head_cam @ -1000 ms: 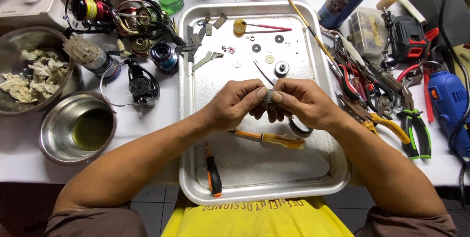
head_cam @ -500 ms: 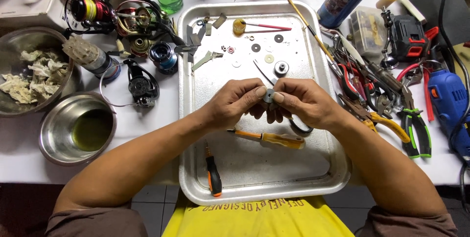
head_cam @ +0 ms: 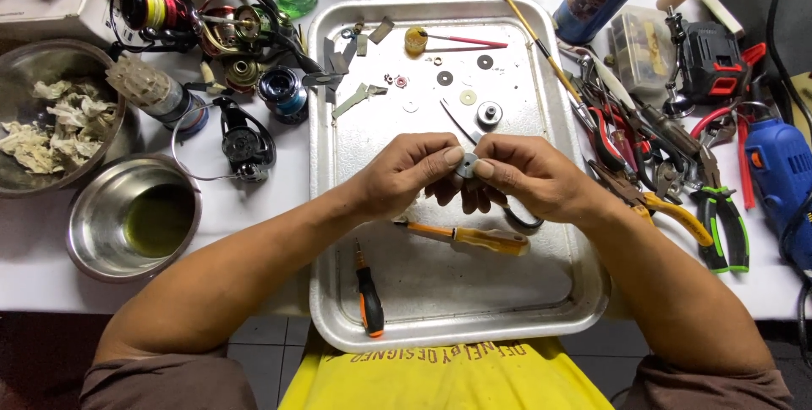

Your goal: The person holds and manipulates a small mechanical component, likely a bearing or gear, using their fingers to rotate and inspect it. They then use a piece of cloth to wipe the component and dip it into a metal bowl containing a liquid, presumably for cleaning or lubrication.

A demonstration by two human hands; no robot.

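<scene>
A small grey metal part (head_cam: pixel 466 165), round and gear-like in outline, sits pinched between the thumb tips of the left hand (head_cam: pixel 406 175) and the right hand (head_cam: pixel 529 177); it is held up in the air, its flat face turned upward toward the camera; the left thumb presses its left edge, the right thumb its right edge; the curled fingers (head_cam: pixel 474 198) of both hands lie just below and hide its underside; finer detail is too small to tell.
</scene>
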